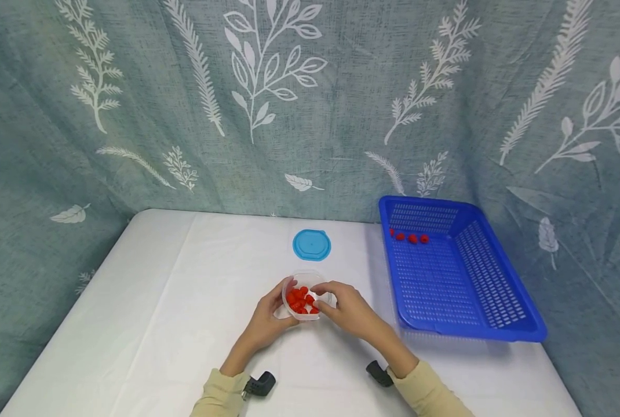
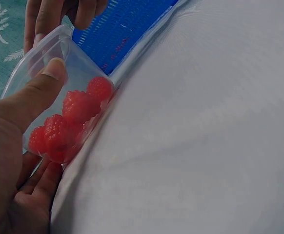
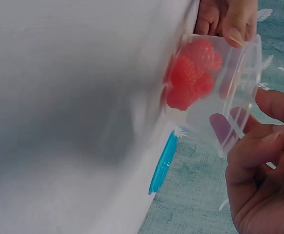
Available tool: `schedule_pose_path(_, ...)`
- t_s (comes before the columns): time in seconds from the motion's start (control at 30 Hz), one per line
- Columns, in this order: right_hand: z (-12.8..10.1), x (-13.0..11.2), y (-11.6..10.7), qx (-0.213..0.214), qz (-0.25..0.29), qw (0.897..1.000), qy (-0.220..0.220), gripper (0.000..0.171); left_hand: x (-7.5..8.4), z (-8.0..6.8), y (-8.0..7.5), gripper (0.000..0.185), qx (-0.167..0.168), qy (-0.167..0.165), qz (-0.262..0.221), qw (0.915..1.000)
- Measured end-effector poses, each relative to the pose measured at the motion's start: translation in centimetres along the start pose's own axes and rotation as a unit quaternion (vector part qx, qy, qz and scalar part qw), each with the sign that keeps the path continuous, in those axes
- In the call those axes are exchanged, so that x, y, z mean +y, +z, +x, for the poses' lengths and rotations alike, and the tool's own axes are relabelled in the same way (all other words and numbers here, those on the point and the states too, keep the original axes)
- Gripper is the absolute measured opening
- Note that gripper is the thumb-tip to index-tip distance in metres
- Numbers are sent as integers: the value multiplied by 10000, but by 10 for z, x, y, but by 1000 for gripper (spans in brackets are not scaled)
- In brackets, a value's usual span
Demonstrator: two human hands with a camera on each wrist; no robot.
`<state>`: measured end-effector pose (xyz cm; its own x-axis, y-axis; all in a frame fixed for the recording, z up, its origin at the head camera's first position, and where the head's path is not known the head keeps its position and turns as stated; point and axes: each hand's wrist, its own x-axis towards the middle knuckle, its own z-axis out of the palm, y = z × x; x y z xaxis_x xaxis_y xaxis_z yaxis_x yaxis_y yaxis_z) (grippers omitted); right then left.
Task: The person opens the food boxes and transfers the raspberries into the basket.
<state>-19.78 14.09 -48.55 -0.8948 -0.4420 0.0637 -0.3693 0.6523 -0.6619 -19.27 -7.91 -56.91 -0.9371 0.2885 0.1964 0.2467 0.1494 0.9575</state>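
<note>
The left hand grasps a clear container, its thumb against the near wall and its fingers curled round the left side; the container sits on or just above the white cloth, with a cluster of red raspberries in its bottom; just beyond the container lies a round blue lid, flat on the cloth; next, the right hand reaches over the container's right rim, fingers bent, close to the raspberries; whether it pinches 1 of them I cannot tell; farther right stands a blue basket, 4 red berries showing in a row at its far left.
</note>
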Motion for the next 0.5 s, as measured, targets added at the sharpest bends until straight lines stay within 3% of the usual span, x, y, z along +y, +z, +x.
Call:
schedule_pose_path(0.27,7,-2,9,-130,104,9998,119,32,0,-1,-1,87,0,-40,67,10000)
schedule_pose_path(0.5,16,-7,19,-226,-406,9974,543,35,-2,-1,0,86,52,125,34,9999)
